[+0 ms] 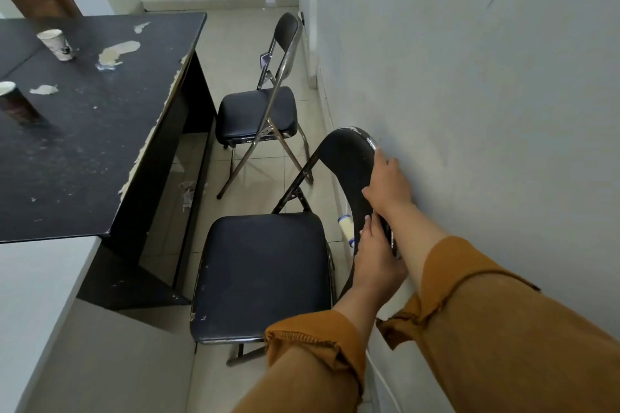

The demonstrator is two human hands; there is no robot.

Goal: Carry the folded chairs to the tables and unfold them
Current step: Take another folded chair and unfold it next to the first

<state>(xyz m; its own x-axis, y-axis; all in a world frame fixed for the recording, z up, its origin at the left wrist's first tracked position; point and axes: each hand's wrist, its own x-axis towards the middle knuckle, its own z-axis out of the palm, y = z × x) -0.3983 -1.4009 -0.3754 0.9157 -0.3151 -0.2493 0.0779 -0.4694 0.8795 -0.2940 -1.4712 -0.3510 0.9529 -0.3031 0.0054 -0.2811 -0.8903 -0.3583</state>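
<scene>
Two folding chairs are standing unfolded on the tiled floor (255,188) between the desk (84,131) and the wall (469,77). Near chair (261,275) is sitting just beside the desk's near right corner, its backrest lying close against the wall. Right hand (389,181) is gripping the top edge of that backrest, fingers curled over it. Left hand (374,261) is closing on the backrest's lower edge. Both sleeves are orange. Far chair (258,114) is standing farther along the desk's right edge, apart from the near one. Two paper cups (57,43) are resting on the desk near its left edge.
</scene>
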